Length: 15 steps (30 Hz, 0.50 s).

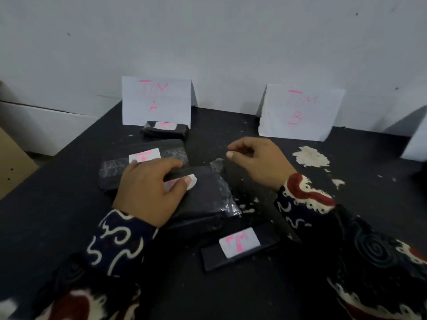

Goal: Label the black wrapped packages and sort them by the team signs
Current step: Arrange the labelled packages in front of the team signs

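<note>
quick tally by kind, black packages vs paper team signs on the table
black wrapped packages: 4
paper team signs: 2, TIM A and TIM B
total: 6

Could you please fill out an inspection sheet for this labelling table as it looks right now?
Surface: black table, top chipped pale at the right.
Job's things: TIM A sign and TIM B sign stand against the wall; one labelled package lies before the A sign; large labelled package; middle package; slim labelled package nearest.
Clutter: pale flakes scattered on the table.
Hands: left hand presses a white label onto the middle package; right hand pinches clear tape.
Cables: nothing seen.
Surroundings: white wall, cardboard at left.
</note>
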Available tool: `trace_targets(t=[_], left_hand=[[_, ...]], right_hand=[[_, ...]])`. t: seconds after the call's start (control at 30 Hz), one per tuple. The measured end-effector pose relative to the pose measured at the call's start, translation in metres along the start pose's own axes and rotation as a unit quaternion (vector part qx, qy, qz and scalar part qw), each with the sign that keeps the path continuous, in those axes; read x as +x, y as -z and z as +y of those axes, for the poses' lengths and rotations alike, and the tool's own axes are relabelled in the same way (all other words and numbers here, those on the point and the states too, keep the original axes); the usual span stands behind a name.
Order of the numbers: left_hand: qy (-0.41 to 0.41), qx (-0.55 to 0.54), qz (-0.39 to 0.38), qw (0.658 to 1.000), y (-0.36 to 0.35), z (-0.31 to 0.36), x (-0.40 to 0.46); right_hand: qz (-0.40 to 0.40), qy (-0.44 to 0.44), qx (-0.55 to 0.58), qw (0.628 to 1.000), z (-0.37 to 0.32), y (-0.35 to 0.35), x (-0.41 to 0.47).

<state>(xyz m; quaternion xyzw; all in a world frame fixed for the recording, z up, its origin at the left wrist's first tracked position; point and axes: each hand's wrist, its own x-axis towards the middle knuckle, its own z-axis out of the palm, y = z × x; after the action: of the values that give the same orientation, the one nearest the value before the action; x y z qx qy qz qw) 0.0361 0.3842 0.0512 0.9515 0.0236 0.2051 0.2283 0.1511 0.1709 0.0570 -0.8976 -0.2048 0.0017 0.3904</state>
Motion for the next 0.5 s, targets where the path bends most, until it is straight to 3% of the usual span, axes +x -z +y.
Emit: trace_targets(t=[0.13, 0.27, 0.4, 0.5], left_hand=[[-0.071, 0.002, 0.041, 0.997, 0.012, 0.011, -0.001], [-0.135, -0.102, 0.075, 0.983, 0.012, 0.043, -0.010], [-0.169, -0.177, 0.017, 0.969, -0.013, 0.077, -0.021], [-0.169, -0.222, -0.016, 0.960, -0.028, 0.096, -0.021]], right_hand=[[0.002, -0.019, -0.002, 1.000, 0.009, 0.014, -0.059], [-0.036, -0.026, -0.042, 0.998, 0.015, 0.022, -0.107], [-0.138, -0.001, -0.120, 0.983, 0.025, 0.025, -0.134], [-0.141, 0.026, -0.170, 0.975, 0.033, 0.018, -0.141]])
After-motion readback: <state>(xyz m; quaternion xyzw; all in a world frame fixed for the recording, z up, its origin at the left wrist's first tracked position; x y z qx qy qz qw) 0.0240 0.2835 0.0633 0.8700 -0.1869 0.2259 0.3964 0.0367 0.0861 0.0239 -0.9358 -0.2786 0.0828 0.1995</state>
